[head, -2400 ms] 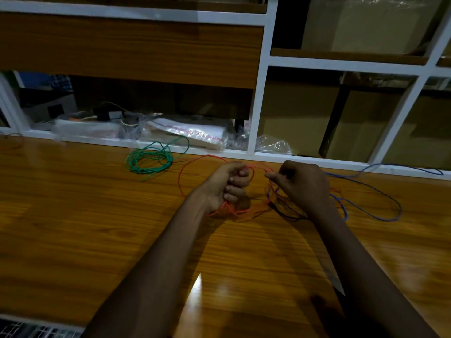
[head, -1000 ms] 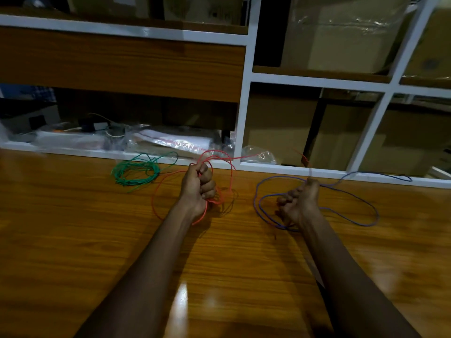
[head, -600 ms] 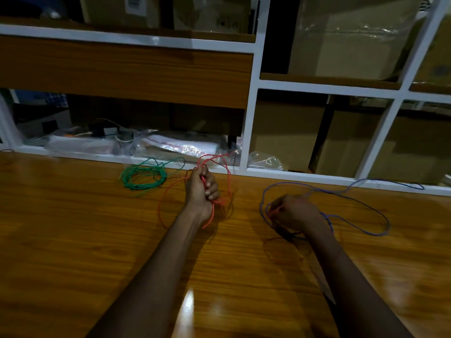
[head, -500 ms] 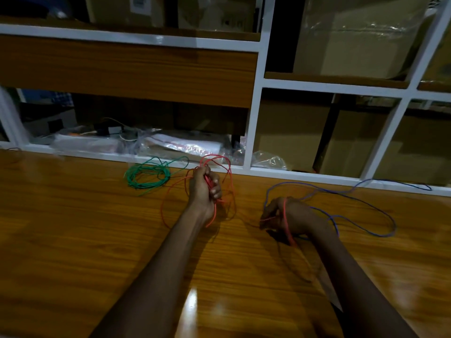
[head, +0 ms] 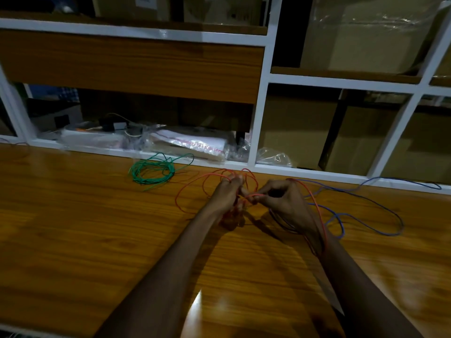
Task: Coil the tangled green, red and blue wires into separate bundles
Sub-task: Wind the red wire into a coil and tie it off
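Holding red wire in both hands, close together over the wooden table (head: 73, 240).
Blue wire (head: 380, 206): loose loops on the table, right of and behind the right hand. Red wire (head: 185, 191): loops gripped in the curled left hand (head: 228, 195); one strand pinched at the right hand (head: 283, 201) fingertips, trailing over its wrist. Green wire (head: 151, 172): coiled bundle, left of both hands, apart. Half a second ago the hands were separated; now they nearly touch.
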